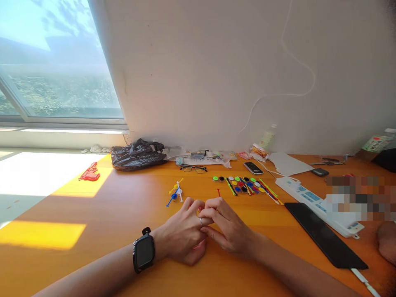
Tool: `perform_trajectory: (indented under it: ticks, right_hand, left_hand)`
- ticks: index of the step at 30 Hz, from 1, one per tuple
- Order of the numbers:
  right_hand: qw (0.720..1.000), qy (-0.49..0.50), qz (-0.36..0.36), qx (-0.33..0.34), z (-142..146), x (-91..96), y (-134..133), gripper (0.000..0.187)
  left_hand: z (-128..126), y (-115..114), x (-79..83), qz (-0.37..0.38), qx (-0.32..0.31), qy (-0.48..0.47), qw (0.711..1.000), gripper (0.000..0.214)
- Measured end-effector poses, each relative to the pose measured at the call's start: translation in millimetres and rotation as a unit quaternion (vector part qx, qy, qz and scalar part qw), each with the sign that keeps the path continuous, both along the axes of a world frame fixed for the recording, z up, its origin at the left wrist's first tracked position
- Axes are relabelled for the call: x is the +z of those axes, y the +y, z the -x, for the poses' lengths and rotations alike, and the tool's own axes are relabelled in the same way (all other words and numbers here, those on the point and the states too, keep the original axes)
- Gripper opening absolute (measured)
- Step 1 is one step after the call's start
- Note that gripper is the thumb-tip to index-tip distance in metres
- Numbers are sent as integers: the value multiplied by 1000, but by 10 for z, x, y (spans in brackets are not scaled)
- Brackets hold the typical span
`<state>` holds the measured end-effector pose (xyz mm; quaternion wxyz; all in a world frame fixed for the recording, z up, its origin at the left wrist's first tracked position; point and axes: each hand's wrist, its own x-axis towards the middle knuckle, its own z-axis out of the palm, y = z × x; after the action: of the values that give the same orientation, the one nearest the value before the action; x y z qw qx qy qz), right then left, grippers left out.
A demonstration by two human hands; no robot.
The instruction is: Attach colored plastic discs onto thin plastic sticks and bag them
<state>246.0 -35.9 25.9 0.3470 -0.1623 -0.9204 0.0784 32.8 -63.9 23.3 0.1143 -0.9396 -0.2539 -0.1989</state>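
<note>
My left hand (182, 233), with a black smartwatch on the wrist and a ring on one finger, rests on the orange table (123, 214). My right hand (227, 227) meets it fingertip to fingertip. Both hands pinch a small orange and red piece (199, 210) between them, mostly hidden by the fingers. Just beyond the hands lies a joined figure of blue, white and yellow sticks and discs (175, 192). A loose red stick (218, 192) lies ahead of my right hand. Farther right is a spread of coloured discs and sticks (246, 185).
A black plastic bag (137, 154), glasses (194, 168), a phone (253, 168) and papers lie along the wall. A white power strip (318, 204) and a flat black slab (324, 237) lie right. A red object (89, 174) sits far left. Another person's skin shows at the right edge.
</note>
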Motion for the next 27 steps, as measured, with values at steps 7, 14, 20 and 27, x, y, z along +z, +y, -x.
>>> perform_trajectory:
  ticks: [7,14,20,27]
  right_hand:
    - [1000,12,-24,3,8,-22,4,22]
    - [999,31,23,0,13,-62,-13,17]
    - [999,20,36,-12,-22,-93,41,19]
    - [983,65,97,-142,-172,-72,445,19]
  left_hand:
    - [14,31,-34,31,-22,9,999,14]
    - [32,40,-59,28,-38,13,999,12]
    - [3,41,-86,16,-35,6,999,13]
    - [-20,86,-25,2,69,-19,997,43]
